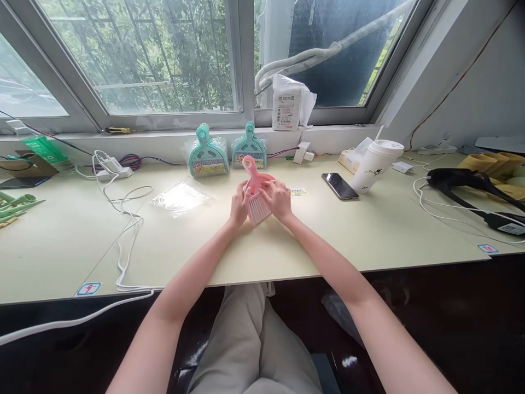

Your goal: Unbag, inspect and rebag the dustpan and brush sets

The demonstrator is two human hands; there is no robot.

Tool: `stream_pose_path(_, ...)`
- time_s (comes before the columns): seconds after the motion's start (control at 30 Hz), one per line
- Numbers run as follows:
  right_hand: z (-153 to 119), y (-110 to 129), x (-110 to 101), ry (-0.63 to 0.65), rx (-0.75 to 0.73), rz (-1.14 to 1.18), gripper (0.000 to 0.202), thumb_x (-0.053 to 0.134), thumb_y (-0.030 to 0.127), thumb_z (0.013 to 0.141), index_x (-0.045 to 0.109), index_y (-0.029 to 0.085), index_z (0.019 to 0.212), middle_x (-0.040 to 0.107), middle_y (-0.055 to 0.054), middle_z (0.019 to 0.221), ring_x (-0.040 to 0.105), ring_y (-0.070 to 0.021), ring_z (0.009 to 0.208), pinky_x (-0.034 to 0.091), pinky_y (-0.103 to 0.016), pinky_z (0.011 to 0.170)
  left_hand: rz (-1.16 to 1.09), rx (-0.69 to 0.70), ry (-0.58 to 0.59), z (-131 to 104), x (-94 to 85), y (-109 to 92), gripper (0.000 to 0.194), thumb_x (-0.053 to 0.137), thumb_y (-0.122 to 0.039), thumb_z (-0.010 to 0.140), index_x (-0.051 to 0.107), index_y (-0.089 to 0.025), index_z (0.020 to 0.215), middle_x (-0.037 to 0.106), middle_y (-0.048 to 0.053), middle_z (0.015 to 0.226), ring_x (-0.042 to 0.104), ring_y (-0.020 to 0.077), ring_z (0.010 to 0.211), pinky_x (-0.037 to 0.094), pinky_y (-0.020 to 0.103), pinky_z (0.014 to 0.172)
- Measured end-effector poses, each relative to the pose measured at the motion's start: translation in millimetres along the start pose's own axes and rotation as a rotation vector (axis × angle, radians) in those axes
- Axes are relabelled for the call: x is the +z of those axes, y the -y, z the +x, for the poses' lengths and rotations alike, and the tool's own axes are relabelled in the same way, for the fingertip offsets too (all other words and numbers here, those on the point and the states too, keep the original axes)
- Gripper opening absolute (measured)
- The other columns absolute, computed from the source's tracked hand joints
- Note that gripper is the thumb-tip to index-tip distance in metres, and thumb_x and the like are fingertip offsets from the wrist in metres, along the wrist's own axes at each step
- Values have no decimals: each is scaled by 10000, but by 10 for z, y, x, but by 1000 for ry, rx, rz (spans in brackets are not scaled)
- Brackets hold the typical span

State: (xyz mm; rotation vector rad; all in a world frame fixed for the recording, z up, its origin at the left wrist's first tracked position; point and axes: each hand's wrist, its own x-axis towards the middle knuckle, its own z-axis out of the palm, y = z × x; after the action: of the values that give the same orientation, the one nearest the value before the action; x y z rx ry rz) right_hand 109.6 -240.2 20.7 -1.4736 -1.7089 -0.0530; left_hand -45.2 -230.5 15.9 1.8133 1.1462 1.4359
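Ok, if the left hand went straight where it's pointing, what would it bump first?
The pink dustpan set, which the left hand is holding. Beyond that, it seems roughly lined up with the right-hand teal set at the back, though depth is hard to judge.

Single camera, worn on the head. Vantage: above the near edge of the table [389, 230], on the person's side. Axis: forward across the table, tilted down. Range: close, wide coverage; the table runs out of view at both ends. Lower field: lap [250, 339], below the table's near edge. Upper field: window [143, 54], beyond its far edge.
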Motion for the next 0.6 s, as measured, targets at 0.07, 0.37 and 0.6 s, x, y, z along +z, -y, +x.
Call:
stream_pose_path(0.07,-29,78,43,-5,-58,15,364,484,477,938,579,197,1151,597,-114,1184,522,-260,1128,419,-405,973,84,89,29,-69,0,-88,562,338,-557,968,493,-179,1354,727,80,971,672,205,855,487,303,774)
stream_pose_path(0.37,47,69,-10,-104,33,120,163,558,361,858,476,220,868,521,-47,924,512,-209,874,443,-351,786,210,224,179,17,-137,-159,552,299,-508,994,475,-212,1426,717,44,911,612,139,716,451,236,711)
stream_pose_path(0.6,99,173,-83,-137,128,208,180,587,290,750,417,236,772,501,-14,861,486,-183,809,414,-308,694,411,216,164,134,-164,-188,449,482,-267,928,557,-211,1367,722,42,832,577,116,630,410,209,652)
